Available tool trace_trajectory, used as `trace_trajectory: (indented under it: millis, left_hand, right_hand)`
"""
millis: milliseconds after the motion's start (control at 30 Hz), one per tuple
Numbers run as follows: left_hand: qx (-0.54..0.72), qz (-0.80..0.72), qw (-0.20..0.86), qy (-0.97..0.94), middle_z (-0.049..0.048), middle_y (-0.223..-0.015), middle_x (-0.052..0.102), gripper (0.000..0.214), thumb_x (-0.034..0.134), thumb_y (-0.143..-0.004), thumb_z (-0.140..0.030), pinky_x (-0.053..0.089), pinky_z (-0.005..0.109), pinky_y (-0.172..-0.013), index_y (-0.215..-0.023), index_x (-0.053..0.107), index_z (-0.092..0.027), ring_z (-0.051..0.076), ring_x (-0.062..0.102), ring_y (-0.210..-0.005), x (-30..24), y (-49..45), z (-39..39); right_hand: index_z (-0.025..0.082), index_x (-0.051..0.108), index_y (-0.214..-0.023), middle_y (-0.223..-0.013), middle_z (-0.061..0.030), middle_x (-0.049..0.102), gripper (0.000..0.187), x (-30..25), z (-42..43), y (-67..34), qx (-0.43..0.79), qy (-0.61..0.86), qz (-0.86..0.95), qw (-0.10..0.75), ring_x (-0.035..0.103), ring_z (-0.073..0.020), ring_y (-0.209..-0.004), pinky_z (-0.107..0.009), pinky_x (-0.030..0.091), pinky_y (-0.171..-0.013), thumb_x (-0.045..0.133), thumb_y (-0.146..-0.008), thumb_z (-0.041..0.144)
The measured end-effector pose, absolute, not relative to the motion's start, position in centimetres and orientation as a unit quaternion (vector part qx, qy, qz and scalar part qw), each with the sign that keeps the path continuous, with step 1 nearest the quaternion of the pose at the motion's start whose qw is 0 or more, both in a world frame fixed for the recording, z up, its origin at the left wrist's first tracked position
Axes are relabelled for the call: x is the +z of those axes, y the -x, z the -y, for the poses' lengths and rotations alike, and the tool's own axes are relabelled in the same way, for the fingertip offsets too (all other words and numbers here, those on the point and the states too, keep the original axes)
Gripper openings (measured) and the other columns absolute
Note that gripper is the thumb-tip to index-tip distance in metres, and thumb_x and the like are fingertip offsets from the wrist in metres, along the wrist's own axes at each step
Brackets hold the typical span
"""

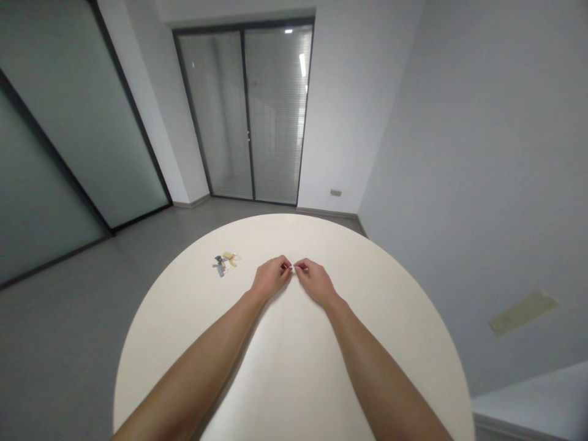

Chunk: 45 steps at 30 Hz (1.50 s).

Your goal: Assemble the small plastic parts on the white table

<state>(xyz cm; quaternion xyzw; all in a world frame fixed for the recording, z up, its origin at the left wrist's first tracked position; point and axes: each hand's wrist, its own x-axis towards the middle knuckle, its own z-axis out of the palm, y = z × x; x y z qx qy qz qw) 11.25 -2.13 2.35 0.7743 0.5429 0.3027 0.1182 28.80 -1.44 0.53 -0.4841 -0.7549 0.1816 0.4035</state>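
Near the middle of the round table, my left hand (271, 277) and my right hand (315, 280) meet almost fingertip to fingertip. Both are closed in a pinch. Between the fingertips shows a tiny pale piece (293, 268), too small to name; I cannot tell which hand bears it. Left of my left hand lies a small pile of building pieces (228, 256), with grey, dark, tan and whitish parts close together on the tabletop.
The white round table (294, 380) has a curved edge on both sides. Beyond its far edge stand glass doors with blinds (275, 116). A grey wall (482, 153) rises at the right, and frosted panels (78, 104) are at the left.
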Motion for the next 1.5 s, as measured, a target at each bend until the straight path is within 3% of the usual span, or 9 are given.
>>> trace_trajectory:
  millis: [267, 667, 900, 1500]
  left_hand:
    - [0.305, -0.545, 0.113, -0.772, 0.0013, -0.095, 0.073, 0.018, 0.054, -0.090, -0.036, 0.044, 0.027, -0.071, -0.098, 0.066, -0.025, 0.017, 0.065, -0.084, 2.0, -11.4, 1.9]
    - [0.308, -0.535, 0.125, -0.777, 0.0005, -0.096, 0.073, 0.019, 0.056, -0.088, -0.030, 0.044, 0.026, -0.071, -0.104, 0.066, -0.026, 0.017, 0.066, -0.085, 2.0, -11.3, 1.9]
    - [0.286, -0.532, 0.106, -0.790, 0.0009, -0.094, 0.073, 0.016, 0.055, -0.088, -0.026, 0.044, 0.026, -0.071, -0.098, 0.068, -0.026, 0.017, 0.065, -0.085, 1.6, -11.2, 1.6]
    - [0.273, -0.556, 0.068, -0.782, 0.0042, -0.096, 0.071, 0.023, 0.052, -0.084, -0.015, 0.047, 0.029, -0.080, -0.093, 0.071, -0.023, 0.020, 0.060, -0.094, 0.9, -11.2, 1.1]
  right_hand:
    - [0.021, 0.067, -0.096, -0.093, -0.0031, 0.070, 0.015, 0.6, 1.4, -28.9, 0.183, 0.485, 0.754, 0.404, 0.063, -0.0165, -0.086, -0.030, 0.048, -0.082, 0.054, -0.091, 0.027]
    - [0.021, 0.065, -0.103, -0.099, -0.0035, 0.069, 0.017, 0.5, 1.3, -28.8, 0.181, 0.488, 0.753, 0.402, 0.062, -0.0160, -0.087, -0.029, 0.048, -0.083, 0.059, -0.088, 0.027]
    - [0.021, 0.067, -0.094, -0.089, -0.0018, 0.069, 0.011, 0.3, 1.3, -28.9, 0.168, 0.496, 0.764, 0.377, 0.062, -0.0152, -0.081, -0.027, 0.047, -0.077, 0.058, -0.089, 0.027]
    - [0.021, 0.071, -0.096, -0.098, -0.0040, 0.070, 0.015, 0.5, 1.4, -28.7, 0.097, 0.507, 0.803, 0.297, 0.060, -0.0169, -0.094, -0.027, 0.044, -0.083, 0.057, -0.092, 0.024]
